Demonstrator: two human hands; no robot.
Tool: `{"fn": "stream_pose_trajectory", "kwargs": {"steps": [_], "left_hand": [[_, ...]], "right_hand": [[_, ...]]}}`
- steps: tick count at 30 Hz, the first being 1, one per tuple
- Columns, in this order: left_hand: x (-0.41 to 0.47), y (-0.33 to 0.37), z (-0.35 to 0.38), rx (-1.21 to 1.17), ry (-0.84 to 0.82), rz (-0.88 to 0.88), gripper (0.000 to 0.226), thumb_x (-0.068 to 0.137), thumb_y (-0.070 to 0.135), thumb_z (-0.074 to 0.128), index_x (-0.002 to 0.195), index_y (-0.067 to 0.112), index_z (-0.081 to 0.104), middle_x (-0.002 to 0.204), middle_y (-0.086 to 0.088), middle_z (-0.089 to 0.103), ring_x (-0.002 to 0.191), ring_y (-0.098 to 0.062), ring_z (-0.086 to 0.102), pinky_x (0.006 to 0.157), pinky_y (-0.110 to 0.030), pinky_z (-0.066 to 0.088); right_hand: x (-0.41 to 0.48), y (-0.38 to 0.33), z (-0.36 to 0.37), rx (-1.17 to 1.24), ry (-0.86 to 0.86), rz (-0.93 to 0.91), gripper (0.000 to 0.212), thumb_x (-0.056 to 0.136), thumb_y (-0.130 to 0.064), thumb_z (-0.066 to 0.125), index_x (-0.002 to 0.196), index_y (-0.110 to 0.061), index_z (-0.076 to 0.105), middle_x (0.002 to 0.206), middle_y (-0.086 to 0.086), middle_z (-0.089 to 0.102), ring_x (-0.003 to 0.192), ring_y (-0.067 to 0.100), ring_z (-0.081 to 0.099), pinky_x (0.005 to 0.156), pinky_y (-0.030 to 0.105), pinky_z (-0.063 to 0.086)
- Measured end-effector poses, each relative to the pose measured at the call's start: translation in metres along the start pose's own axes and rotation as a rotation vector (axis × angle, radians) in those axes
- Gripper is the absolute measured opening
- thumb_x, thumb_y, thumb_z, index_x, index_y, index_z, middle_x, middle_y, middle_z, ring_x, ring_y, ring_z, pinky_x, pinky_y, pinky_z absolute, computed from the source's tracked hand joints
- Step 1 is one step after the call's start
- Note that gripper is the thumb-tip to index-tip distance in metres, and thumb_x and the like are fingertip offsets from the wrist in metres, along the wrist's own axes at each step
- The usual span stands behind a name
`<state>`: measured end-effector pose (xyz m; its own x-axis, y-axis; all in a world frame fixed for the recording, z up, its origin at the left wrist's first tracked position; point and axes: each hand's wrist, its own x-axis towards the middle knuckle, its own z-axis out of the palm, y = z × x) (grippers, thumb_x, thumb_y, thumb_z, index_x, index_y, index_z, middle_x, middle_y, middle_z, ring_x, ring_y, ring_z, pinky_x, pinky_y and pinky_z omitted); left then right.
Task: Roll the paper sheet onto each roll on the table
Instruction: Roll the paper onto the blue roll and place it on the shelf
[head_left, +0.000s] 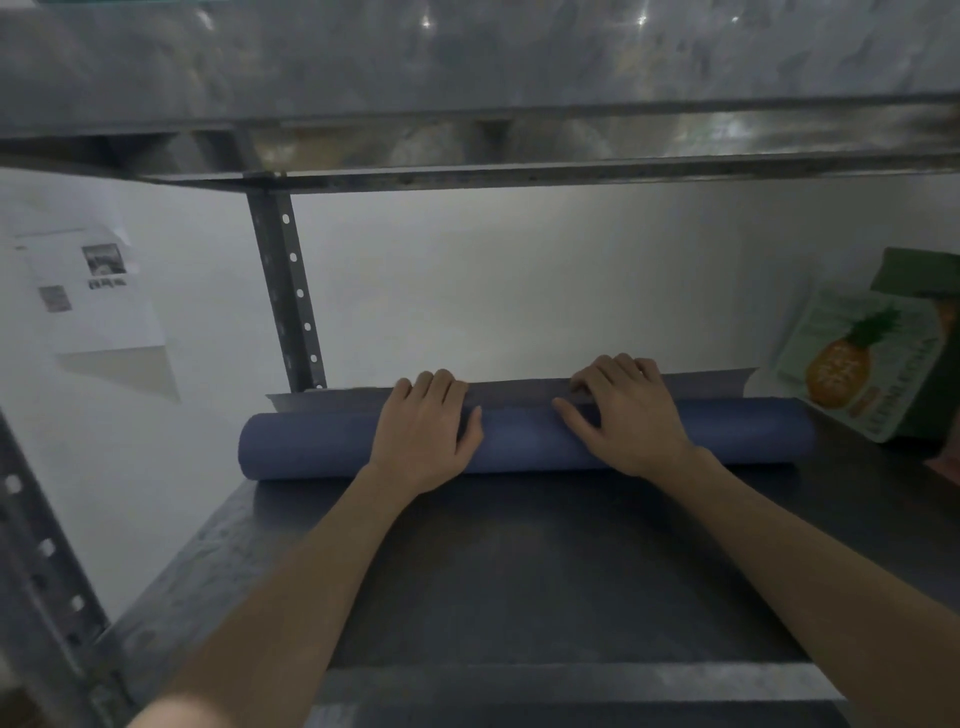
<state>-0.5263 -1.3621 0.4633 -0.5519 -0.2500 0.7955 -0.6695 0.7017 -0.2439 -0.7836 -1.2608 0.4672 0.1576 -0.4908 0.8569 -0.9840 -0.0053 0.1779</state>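
A blue paper roll lies crosswise at the back of the dark shelf surface. Behind it a narrow strip of the loose paper sheet lies flat against the wall. My left hand rests on top of the roll left of its middle, fingers curved over the far side. On the right part of the roll lies my right hand, its fingertips pressing down on the sheet where it meets the roll. Both forearms reach in from the bottom of the view.
A green box with a pineapple picture leans at the right end of the shelf, close to the roll's end. A perforated metal upright stands behind the roll's left end. Another shelf hangs overhead. A printed paper is on the left wall.
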Motion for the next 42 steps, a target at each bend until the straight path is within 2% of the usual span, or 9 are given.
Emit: {"fn": "stream_pose_trajectory", "kwargs": {"steps": [10,30,42], "left_hand": [[0.001,0.009,-0.017,-0.020,0.071,0.007,0.036,0.096,0.033,0.045,0.102,0.004,0.066,0.099,-0.012,0.063,0.081,-0.030,0.057,0.071,-0.044,0.046],[-0.004,0.007,-0.039,0.004,-0.029,-0.040,0.040,0.098,0.036,0.041,0.096,0.006,0.067,0.091,-0.009,0.065,0.078,-0.029,0.058,0.072,-0.044,0.044],[-0.027,0.026,-0.089,0.028,-0.013,-0.027,0.037,0.099,0.036,0.042,0.096,0.007,0.065,0.091,-0.008,0.064,0.080,-0.028,0.057,0.073,-0.043,0.043]], "right_hand": [[0.002,-0.009,-0.007,0.034,0.107,-0.025,0.042,0.099,-0.049,0.052,0.089,-0.011,0.066,0.088,0.006,0.063,0.080,0.028,0.056,0.076,0.041,0.039],[-0.002,-0.019,-0.021,0.004,0.020,0.028,0.047,0.098,-0.054,0.047,0.091,-0.012,0.067,0.089,0.005,0.065,0.083,0.029,0.059,0.079,0.041,0.038],[-0.025,-0.043,-0.070,0.004,0.015,0.057,0.046,0.098,-0.056,0.048,0.092,-0.014,0.068,0.091,0.005,0.066,0.086,0.029,0.058,0.080,0.040,0.039]]}}
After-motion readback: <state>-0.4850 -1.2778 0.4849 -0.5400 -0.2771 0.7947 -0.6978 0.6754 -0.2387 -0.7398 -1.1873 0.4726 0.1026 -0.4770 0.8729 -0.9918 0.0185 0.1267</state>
